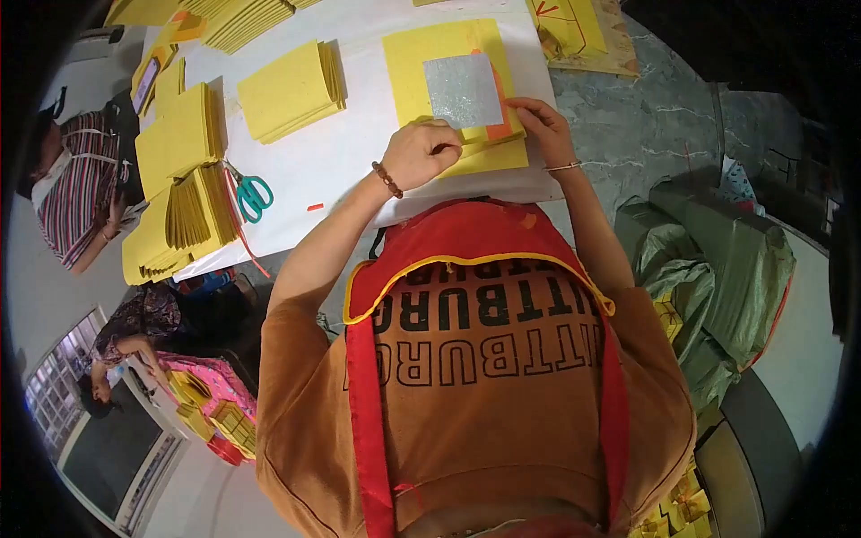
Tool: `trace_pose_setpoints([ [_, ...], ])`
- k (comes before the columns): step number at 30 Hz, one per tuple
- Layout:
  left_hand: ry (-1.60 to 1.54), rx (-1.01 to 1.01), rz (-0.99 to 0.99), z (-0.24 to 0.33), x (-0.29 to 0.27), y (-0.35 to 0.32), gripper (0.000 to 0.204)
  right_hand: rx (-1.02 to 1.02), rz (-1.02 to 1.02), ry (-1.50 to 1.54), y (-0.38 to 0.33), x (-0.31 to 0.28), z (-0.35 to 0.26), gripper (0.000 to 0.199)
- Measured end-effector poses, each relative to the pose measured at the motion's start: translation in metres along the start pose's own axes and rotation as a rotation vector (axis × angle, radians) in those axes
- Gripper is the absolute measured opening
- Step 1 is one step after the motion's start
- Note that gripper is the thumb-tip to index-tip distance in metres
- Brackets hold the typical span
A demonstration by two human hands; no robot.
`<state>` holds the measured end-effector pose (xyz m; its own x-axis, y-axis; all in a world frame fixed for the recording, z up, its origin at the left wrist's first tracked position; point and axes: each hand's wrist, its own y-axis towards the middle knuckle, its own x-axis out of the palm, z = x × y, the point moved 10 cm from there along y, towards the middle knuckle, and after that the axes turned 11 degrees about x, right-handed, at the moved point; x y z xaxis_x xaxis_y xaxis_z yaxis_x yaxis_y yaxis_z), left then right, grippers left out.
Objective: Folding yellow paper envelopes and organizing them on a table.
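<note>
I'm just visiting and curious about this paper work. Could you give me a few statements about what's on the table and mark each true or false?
1. A silver glittery square lies on the yellow sheets. True.
2. The left hand holds the scissors. False: they lie apart on the white table, beside the folded yellow stacks.
3. The right hand touches the stack's edge by the orange paper. True.
4. The scissors have red handles. False: teal.
</note>
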<state>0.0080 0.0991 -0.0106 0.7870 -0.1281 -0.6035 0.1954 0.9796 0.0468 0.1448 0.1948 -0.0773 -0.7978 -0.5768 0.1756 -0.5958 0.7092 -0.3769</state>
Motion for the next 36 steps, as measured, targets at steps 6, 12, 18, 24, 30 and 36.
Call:
trace_pose_setpoints([
  [6, -0.088, -0.024, 0.000, -0.002, 0.002, 0.002, 0.013, 0.010, 0.008, -0.051, 0.001, -0.005, 0.000, 0.022],
  [12, -0.179, -0.126, 0.014, -0.020, 0.003, -0.003, 0.014, 0.019, -0.097, -0.061, -0.001, -0.002, 0.001, 0.025],
  [18, -0.156, -0.008, -0.064, -0.001, 0.002, -0.004, 0.018, -0.318, -0.192, -0.466, -0.017, 0.018, -0.011, 0.028],
  [24, -0.279, 0.237, 0.136, 0.001, -0.053, -0.031, 0.059, -0.274, -0.172, -0.118, -0.009, 0.012, -0.003, 0.021],
  [30, 0.265, 0.159, 0.273, -0.018, -0.043, -0.020, 0.050, -0.123, -0.169, 0.005, -0.005, 0.008, 0.000, 0.017],
  [36, 0.345, 0.296, 0.377, 0.010, -0.056, -0.034, 0.027, -0.507, -0.067, -0.573, -0.036, 0.016, -0.069, 0.027],
])
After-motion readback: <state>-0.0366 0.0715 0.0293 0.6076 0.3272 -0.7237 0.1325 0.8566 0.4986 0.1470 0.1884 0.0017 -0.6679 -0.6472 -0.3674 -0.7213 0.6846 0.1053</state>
